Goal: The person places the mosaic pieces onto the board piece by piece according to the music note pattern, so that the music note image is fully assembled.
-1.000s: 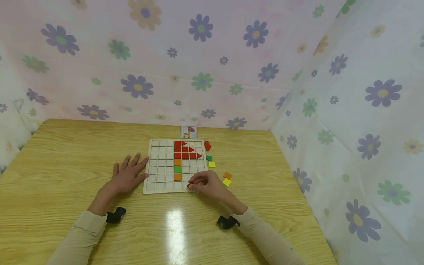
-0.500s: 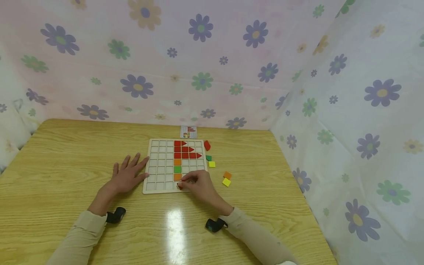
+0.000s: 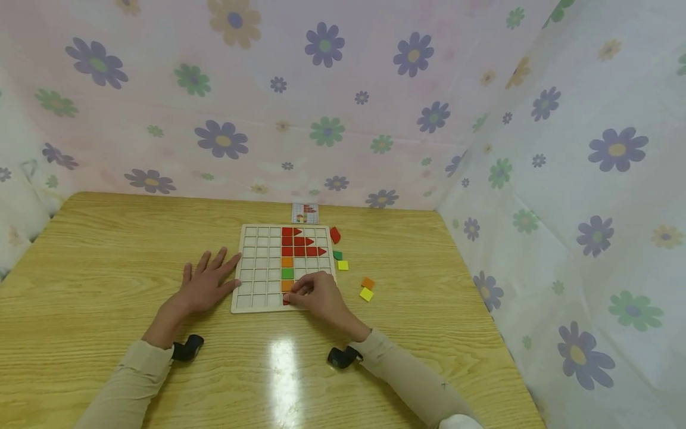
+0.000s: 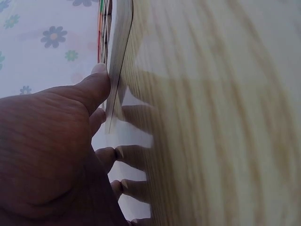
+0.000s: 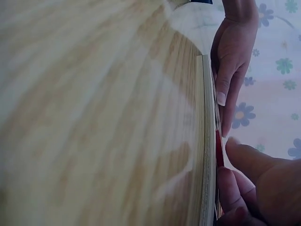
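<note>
A wooden grid board (image 3: 261, 309) lies on the table with red, orange and green tiles set in its cells. My right hand (image 3: 320, 298) holds a small red tile (image 3: 286, 302) between thumb and fingers at the board's bottom row, just below the lower orange tile (image 3: 287, 286). In the right wrist view this red tile (image 5: 219, 148) sits low against the board, and the hand partly hides it in the head view. Fingers spread, my left hand (image 3: 202, 287) rests on the table, its thumb and index fingertip at the board's left edge.
Right of the board lie loose tiles: red (image 3: 335, 235), green (image 3: 337, 255), yellow (image 3: 343, 266), orange (image 3: 367, 283) and another yellow tile (image 3: 367, 294). A small pattern card (image 3: 305, 213) lies behind the board. Flowered curtains (image 3: 268, 119) border the table.
My right hand has moved left along the board's bottom row with the red tile, which now lies lower, at the cell under the orange tile. My left hand has stayed still.
</note>
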`<state>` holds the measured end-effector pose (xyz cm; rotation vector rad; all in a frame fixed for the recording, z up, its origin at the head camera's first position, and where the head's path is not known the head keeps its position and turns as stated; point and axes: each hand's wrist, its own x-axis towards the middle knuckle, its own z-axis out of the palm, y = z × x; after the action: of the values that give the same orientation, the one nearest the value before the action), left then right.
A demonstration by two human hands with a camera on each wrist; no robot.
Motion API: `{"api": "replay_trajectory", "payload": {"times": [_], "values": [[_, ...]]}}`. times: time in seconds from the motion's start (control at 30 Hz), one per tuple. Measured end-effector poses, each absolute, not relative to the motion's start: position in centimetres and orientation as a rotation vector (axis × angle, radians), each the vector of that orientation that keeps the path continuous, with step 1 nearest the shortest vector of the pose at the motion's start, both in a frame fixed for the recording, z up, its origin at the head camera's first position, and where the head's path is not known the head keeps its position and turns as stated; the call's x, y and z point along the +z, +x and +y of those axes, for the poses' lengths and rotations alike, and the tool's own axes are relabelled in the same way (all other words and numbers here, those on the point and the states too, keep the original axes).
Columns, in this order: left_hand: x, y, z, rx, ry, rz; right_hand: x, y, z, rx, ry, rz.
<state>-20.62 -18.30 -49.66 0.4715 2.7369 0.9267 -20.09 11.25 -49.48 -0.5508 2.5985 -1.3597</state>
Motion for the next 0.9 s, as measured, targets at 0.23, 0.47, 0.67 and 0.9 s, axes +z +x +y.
{"api": "replay_trajectory", "payload": {"times": [0.23, 0.47, 0.67, 0.9], "values": [[-49.57, -20.59, -18.36, 0.933, 0.478, 2.738, -49.34, -20.07, 11.39, -1.303, -0.572, 2.561], [-49.51, -20.55, -18.34, 0.925, 0.480, 2.737, -49.19, -19.93, 11.21, -1.276, -0.570, 2.575], [-49.42, -20.47, -18.36, 0.928, 0.478, 2.734, -49.32, -19.76, 11.12, -1.288, -0.552, 2.598], [-49.41, -20.54, -18.22, 0.919, 0.473, 2.734, -49.49, -19.57, 10.94, -1.325, -0.515, 2.608]]}}
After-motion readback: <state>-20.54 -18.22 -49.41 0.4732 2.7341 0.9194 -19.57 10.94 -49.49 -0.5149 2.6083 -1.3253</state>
